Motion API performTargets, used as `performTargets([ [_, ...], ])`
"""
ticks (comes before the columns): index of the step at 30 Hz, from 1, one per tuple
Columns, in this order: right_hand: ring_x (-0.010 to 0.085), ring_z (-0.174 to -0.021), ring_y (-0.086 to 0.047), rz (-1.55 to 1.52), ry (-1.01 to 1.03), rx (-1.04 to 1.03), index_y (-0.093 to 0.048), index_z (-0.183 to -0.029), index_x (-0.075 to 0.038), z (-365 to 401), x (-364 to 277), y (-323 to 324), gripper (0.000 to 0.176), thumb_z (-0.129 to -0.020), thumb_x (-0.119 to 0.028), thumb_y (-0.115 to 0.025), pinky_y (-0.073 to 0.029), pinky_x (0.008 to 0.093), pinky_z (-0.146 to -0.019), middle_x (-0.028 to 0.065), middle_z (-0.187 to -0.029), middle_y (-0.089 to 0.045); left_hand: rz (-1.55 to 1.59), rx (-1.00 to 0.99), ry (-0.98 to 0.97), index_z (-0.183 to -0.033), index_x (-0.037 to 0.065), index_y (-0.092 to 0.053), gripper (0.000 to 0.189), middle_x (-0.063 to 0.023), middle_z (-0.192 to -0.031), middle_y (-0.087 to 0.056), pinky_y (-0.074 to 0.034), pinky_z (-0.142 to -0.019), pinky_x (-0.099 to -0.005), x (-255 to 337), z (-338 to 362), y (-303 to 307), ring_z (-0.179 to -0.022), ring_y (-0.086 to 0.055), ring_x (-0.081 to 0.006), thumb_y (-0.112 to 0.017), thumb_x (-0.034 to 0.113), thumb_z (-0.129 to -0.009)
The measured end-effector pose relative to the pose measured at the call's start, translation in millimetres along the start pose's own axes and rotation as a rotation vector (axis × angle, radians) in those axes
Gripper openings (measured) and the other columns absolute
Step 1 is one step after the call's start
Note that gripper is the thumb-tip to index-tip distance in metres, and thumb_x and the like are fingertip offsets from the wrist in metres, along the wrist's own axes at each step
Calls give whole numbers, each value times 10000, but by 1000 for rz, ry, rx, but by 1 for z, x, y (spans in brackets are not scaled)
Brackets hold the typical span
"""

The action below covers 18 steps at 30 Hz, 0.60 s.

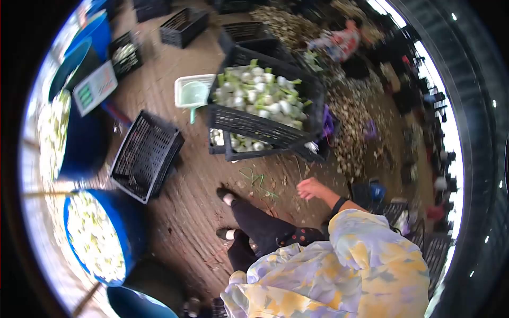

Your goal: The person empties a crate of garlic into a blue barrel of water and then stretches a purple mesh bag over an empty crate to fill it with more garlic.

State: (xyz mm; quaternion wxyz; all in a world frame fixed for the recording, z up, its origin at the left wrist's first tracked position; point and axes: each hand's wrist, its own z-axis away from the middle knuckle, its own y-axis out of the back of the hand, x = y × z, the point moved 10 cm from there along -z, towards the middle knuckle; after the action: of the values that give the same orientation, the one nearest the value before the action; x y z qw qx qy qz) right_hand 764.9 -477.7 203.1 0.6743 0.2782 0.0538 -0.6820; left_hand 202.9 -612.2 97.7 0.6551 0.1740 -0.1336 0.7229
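My right hand (312, 189), with a black band on its wrist, hangs over the brown floor at the centre right. Its fingers are loosely bent and slightly apart, and nothing shows in them. Nearest to it is a stack of black crates, the top one tilted and heaped with white bulbs with green stems (260, 93). More bulbs show in a crate beneath. Green string (258, 182) lies on the floor by my feet. My left hand does not show beyond my patterned shirt.
An empty black crate (147, 155) lies left of the stack. Blue barrels of pale cut pieces (95, 236) line the left side, near a scale with a green display (95, 88). A white basin (193, 91) adjoins the stack. Another person (342, 45) is among piles at upper right.
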Motion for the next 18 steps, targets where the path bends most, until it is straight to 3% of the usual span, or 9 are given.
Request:
performTargets([
  [3,166,-568,-618,-243,10,122,-614,-903,-50,6,119,96,218,-788,-235,-623,-495,311,-461,84,-736,-643,-134,-104,-98,-836,134,-555,123,-125,-869,-545,-464,-658,-488,78,8,-53,-753,-552,-292,-522,253,-843],
  [5,172,-496,-595,-258,-286,370,-611,-769,-58,59,132,130,170,-796,-223,-579,-482,338,-421,83,-655,-623,-217,-145,-137,-862,135,-548,122,-132,-901,-537,-464,-667,-495,111,18,-83,-773,-549,-303,-518,252,-845],
  [8,186,-444,-567,-428,-172,308,-601,-679,-52,-5,190,189,174,-784,-174,-535,-475,350,-397,83,-587,-599,-335,-154,-167,-900,136,-537,128,-142,-948,-526,-463,-682,-505,148,24,-119,-804,-545,-320,-511,251,-848],
  [11,191,-443,-558,-284,-169,433,-601,-660,-37,-54,184,251,151,-755,-122,-520,-478,352,-406,96,-572,-588,-435,-97,-149,-938,138,-526,143,-153,-995,-514,-462,-696,-515,163,25,-144,-834,-540,-337,-505,249,-851],
  [13,203,-456,-573,-392,-21,467,-621,-692,-33,-107,167,304,122,-726,-124,-547,-480,349,-419,116,-575,-590,-497,-39,-111,-963,138,-519,157,-160,-1026,-506,-461,-706,-522,167,26,-154,-855,-537,-348,-501,248,-853],
  [15,158,-526,-556,-455,-89,596,-595,-627,-92,-136,143,360,89,-708,-113,-625,-448,339,-471,21,-579,-556,-544,25,-59,-989,139,-512,173,-166,-1058,-499,-460,-716,-529,164,36,-161,-875,-534,-359,-497,248,-855],
  [17,174,-502,-556,392,316,929,-645,-655,-82,-250,148,423,99,-716,-142,-595,-457,324,-467,41,-557,-561,-586,84,-4,-1014,140,-505,191,-173,-1089,-491,-460,-725,-536,169,52,-181,-895,-531,-371,-492,247,-857],
  [18,200,-494,-564,89,256,925,-654,-659,-78,-263,151,454,119,-717,-150,-578,-465,331,-470,59,-557,-574,-612,104,16,-1027,141,-501,200,-177,-1105,-487,-459,-730,-539,172,60,-197,-906,-530,-376,-490,246,-858],
])
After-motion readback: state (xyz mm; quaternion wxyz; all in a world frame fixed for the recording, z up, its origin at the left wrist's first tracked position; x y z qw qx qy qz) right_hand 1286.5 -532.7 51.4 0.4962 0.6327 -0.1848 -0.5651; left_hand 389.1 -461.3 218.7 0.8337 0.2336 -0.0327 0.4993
